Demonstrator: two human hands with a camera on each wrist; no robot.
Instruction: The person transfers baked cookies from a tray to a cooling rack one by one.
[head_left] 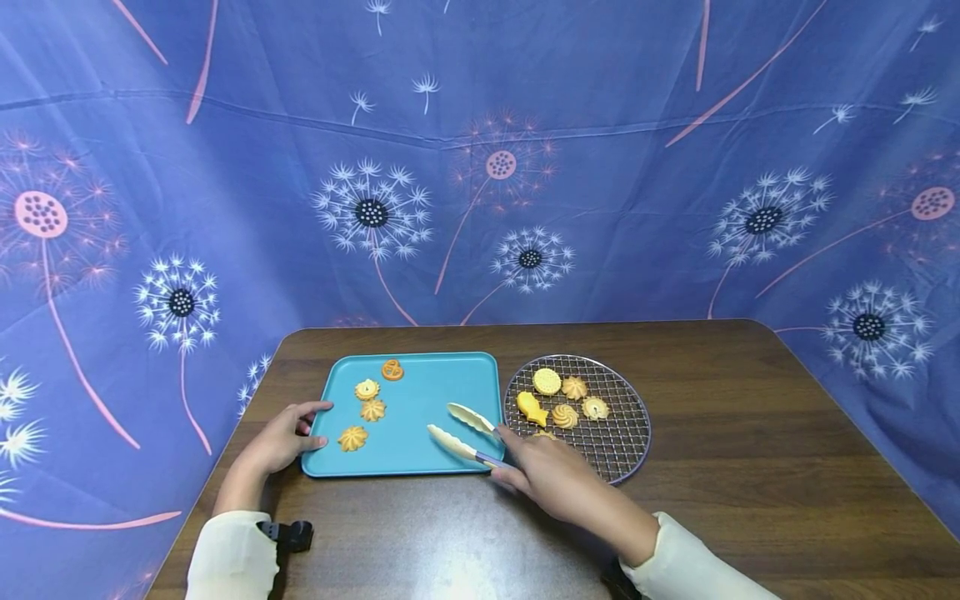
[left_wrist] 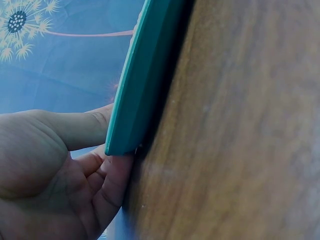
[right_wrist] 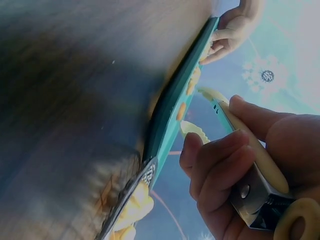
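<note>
- Four snacks (head_left: 372,410) lie on the tray (head_left: 442,379), just right of the left hand (head_left: 279,437) gripping its edge
- Right hand (head_left: 553,477), farther off, holds spread tongs (head_left: 459,447) — tips pointing left, toward them

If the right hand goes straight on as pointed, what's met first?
The tongs would likely reach the pretzel or the nearby cookies on the blue tray first; the tongs' height is unclear.
</note>
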